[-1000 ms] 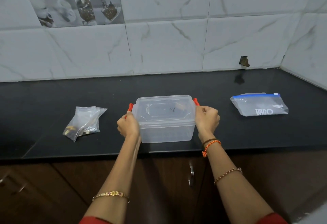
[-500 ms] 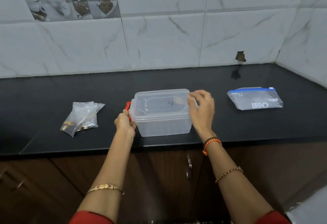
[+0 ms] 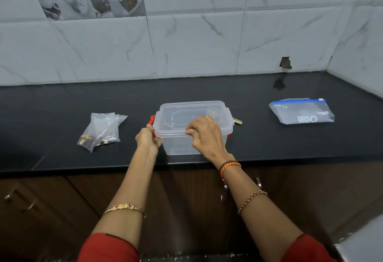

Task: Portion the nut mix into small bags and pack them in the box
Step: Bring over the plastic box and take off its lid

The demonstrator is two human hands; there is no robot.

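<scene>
A clear plastic box [image 3: 178, 145] with a clear lid [image 3: 186, 108] and red side clips stands near the front edge of the black counter [image 3: 259, 143]. My left hand [image 3: 147, 140] grips the red clip [image 3: 153, 119] on the box's left side. My right hand [image 3: 207, 135] lies over the lid, its fingertips pinching the lid's front rim. Left of the box lie small clear bags [image 3: 101, 131] holding some nut mix. At the right lies a zip bag [image 3: 300, 111] with a blue strip and the print URBO.
A small pale stick-like object [image 3: 237, 121] shows just right of the box. White marble tiles form the back and right walls. Dark cabinet doors with metal handles [image 3: 223, 191] sit below the counter edge.
My right hand left the right clip and moved over the lid to its front rim. The left hand stayed at the left clip.
</scene>
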